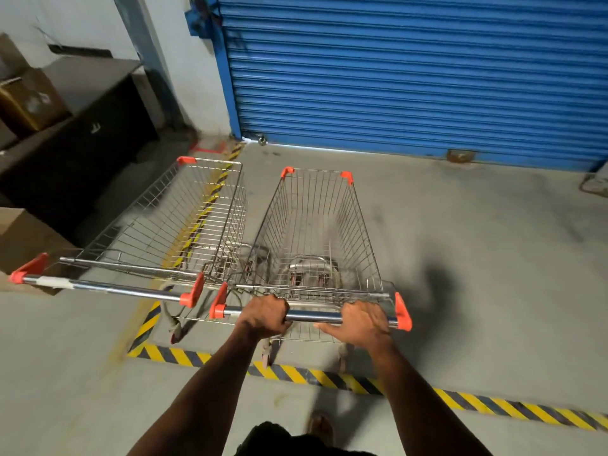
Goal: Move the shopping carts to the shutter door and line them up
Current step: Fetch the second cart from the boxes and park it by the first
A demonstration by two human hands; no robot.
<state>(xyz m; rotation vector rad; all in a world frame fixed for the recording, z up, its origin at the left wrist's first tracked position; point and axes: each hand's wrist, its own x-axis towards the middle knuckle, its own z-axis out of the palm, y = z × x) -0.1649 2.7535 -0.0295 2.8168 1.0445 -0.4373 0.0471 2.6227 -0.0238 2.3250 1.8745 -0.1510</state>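
Wire-mesh metal carts [312, 225], glossy chrome handle [312, 314], corrugated metal shutter [411, 77], matt concrete floor [477, 241]

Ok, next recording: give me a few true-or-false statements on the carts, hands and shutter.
1. Both hands grip the right cart's handle. True: left hand, right hand.
2. The shutter door is rolled up. False: it is down to the floor.
3. The left cart stands beside the right cart. True.
4. The right cart holds boxes. False: its basket is empty.
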